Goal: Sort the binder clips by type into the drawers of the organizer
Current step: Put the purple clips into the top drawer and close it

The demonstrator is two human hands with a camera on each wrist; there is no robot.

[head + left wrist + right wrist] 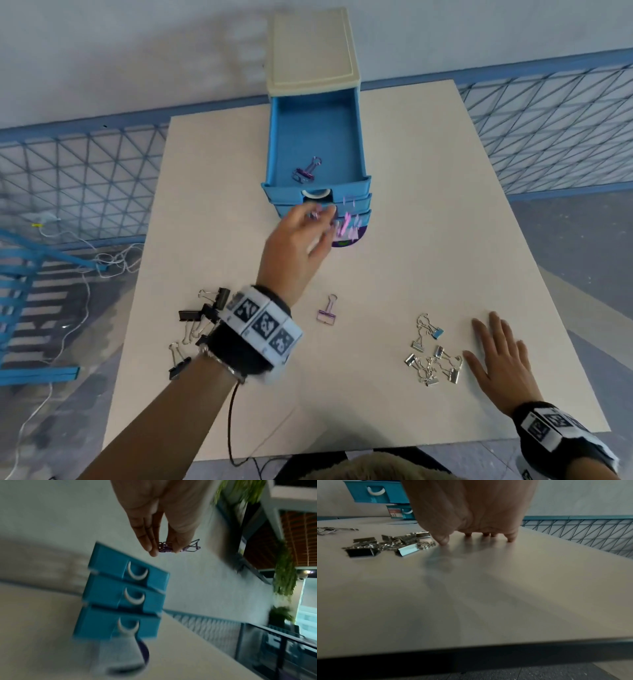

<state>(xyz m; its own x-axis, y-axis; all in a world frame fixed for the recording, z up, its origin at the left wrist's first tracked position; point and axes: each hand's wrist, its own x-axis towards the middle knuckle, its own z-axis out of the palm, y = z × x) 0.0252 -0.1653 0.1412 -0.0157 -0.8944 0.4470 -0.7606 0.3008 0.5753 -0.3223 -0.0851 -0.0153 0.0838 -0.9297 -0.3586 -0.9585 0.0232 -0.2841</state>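
Left-hand fingers [150,547] pinching purple clip [165,547], wire loops toward 3 o'clock, right hand [496,356] flat on worktop [376,394], fingers spread

Both forearms are bare. The left wrist [255,337] carries a black cuff wrapped by a white band printed with square black-and-white coded markers; a thin black cable [232,421] runs back from it. The right wrist [561,437] carries a matching cuff and marker band.
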